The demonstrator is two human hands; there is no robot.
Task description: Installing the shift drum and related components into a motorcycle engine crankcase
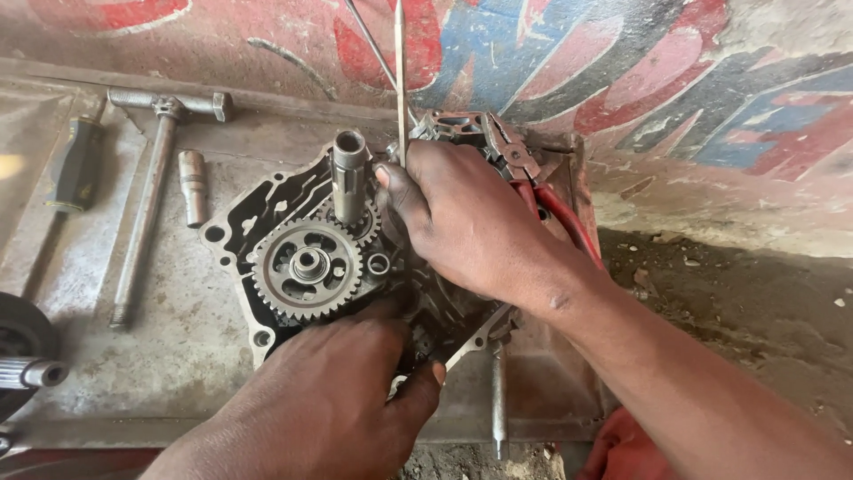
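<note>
Grey cast-metal engine case half is laid flat on a worn metal sheet on the ground, open side up. A large toothed gear is seated in its left part, and just behind it a splined hollow shaft stands upright, long axis vertical. The right hand is laid over the case's right part, directly right of the shaft; its fingers are curled down against the casting, thumb nearest the shaft but not seen touching it. The left hand is pressed on the near edge, fingers bent down into the case; what is pinched cannot be told. The gear lies between both hands, closer to the left. Red-handled pliers are lying behind the right hand. A T-handle wrench, a socket and a dark-handled tool are well apart on the left.
</note>
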